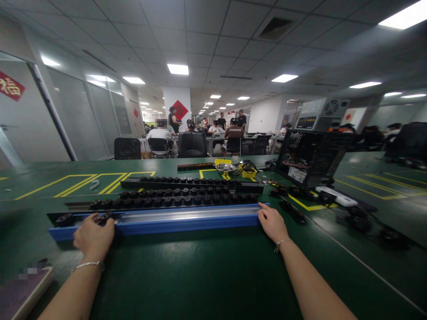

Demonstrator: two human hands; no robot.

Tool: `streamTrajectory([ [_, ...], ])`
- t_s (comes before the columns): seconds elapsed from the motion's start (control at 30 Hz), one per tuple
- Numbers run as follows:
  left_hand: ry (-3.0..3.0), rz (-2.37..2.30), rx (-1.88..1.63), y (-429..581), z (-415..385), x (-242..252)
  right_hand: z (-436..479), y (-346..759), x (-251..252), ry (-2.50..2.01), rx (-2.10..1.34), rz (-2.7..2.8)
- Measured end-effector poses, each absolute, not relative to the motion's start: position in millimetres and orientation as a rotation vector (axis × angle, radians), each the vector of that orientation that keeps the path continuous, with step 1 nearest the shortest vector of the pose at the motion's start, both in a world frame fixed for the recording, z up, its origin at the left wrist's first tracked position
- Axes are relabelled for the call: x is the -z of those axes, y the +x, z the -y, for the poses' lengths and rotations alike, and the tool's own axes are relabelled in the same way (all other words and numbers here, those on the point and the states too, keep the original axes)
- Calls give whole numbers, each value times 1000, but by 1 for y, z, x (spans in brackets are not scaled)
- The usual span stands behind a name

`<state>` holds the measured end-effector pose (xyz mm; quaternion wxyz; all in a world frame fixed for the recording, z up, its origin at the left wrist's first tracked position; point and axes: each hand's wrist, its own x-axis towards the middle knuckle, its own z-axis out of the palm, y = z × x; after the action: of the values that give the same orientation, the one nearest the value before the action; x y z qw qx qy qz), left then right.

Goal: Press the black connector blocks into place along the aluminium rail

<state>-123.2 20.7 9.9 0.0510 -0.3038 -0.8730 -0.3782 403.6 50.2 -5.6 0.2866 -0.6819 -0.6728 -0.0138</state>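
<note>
A long blue rail (pixel 187 226) with a shiny metal channel lies across the green table in front of me. At its left part, my left hand (pixel 94 235) is closed with fingers and thumb round a small black roller piece (pixel 107 218) in the channel. Another black roller piece (pixel 65 219) sits further left in the rail. The fingers of my right hand (pixel 271 221) grip the rail's right end, the thumb partly hidden. Just behind the blue rail lie black roller tracks (pixel 180 201) lined with several dark wheels.
An open black computer case (pixel 308 160) stands at the right back, with a white device (pixel 335 196) and dark cables near it. A metal bowl (pixel 225 167) sits behind the tracks. A purplish box-like object (pixel 25 291) lies at the lower left. People sit at tables beyond.
</note>
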Motion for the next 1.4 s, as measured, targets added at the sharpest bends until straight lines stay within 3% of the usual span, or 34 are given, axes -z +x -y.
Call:
streamTrajectory([
  [1.4, -1216, 2529, 1022, -105, -22, -11, -49, 403, 4, -1849, 13, 1809],
])
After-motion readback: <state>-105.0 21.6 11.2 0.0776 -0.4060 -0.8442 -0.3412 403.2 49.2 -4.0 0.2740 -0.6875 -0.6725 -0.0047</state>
